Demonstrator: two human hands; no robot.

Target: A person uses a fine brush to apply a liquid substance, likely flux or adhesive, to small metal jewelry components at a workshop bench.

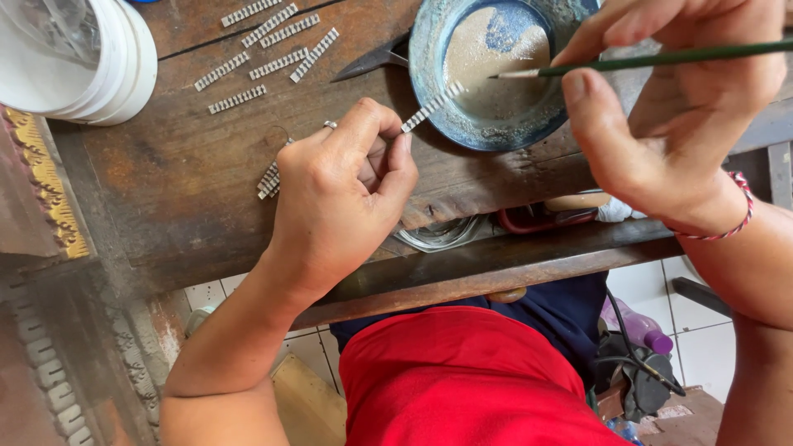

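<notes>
Pinching a ridged silver metal strip [431, 107] at frame centre, the left hand [343, 194] faced the right hand [677, 107], whose fingers were closed around a thin green brush [661, 59] above the round blue dish [496, 74]; loose ridged strips [264, 49] lay at upper left on the wooden bench [182, 182], beside a white tub [91, 58].

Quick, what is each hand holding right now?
Left hand: closed, pinching a small ridged metal strip.
Right hand: closed, holding a thin green brush over the blue dish.

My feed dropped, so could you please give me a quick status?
Left hand pinches a ridged strip over the dish. Right hand holds a brush, tip above the dish. Nothing in between.
</notes>
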